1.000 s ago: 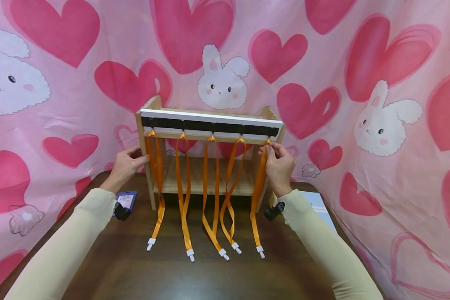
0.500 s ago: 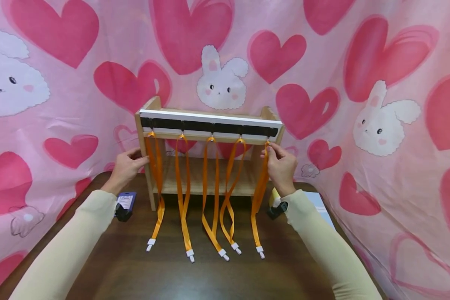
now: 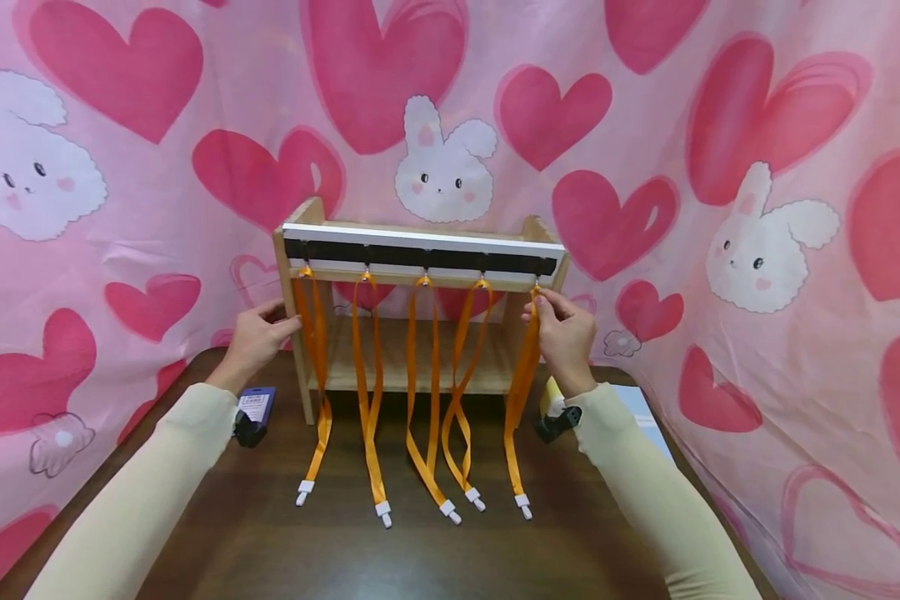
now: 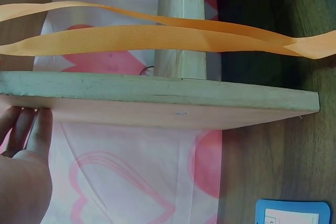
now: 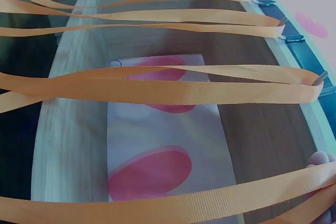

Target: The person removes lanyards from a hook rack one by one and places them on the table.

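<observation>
Several orange lanyards with white clips hang from hooks on the front bar of a wooden rack [image 3: 390,358]. My right hand [image 3: 567,337] pinches the rightmost lanyard [image 3: 525,358] just below its hook. In the right wrist view, that lanyard's strap [image 5: 157,200] runs across the bottom, and only a bit of the fingers [image 5: 319,159] shows at the edge. At the rack's left side is my left hand [image 3: 257,340], its extended fingers [image 4: 40,129] touching the outer face of the side panel [image 4: 157,111]. The leftmost lanyard [image 3: 318,350] hangs beside that panel.
A blue card holder [image 3: 257,406] lies on the dark wood table [image 3: 390,567] left of the rack. To the right are a yellow-and-white item [image 3: 551,396], partly hidden by the right wrist, and a pale blue flat item [image 3: 645,417]. A pink heart-print curtain [image 3: 525,33] stands behind.
The right hand has shifted very slightly right, still pinching the rightmost lanyard. The left hand stays at the side panel; the head view has tilted a little.
</observation>
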A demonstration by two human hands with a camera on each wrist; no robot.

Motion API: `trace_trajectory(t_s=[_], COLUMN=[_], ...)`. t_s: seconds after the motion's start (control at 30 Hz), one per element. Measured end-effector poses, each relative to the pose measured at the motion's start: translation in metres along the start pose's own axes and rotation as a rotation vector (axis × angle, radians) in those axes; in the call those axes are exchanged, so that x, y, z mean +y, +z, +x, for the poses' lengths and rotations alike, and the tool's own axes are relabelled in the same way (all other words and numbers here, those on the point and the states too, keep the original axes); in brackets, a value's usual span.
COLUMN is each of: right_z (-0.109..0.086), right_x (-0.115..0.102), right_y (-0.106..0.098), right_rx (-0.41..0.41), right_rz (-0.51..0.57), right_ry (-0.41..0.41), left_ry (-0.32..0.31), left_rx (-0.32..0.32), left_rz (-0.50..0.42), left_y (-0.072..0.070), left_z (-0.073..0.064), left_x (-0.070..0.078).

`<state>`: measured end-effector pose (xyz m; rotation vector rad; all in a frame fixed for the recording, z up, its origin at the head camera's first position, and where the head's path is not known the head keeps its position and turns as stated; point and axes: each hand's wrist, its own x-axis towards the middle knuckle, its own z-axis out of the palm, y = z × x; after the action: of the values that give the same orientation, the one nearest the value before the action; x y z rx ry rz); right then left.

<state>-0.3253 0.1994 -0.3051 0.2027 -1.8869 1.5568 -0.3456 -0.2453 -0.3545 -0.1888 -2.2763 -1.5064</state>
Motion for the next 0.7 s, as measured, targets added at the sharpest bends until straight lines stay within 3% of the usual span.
trace_trajectory(t_s=[0.23,0.47,0.7], right_z=[-0.0008,0.0002,-0.0006], right_x=[-0.0021,-0.0046,-0.0079], right_y=[-0.005,-0.0059,-0.0084], right_rx=[-0.024,-0.024,-0.045], right_rz=[-0.033,0.019,0.031], right_ry=[0.059,0.029,0.053], left_ry=[0.001,-0.017,-0.036], left_rx=[0.004,-0.007,-0.02], left_rz=[-0.009,-0.006,0.022], left_y=[0.0017,0.0013,0.0003], left_z=[0.0001,0.0001,-0.0015], left_x=[0.001,0.0026,0.0035])
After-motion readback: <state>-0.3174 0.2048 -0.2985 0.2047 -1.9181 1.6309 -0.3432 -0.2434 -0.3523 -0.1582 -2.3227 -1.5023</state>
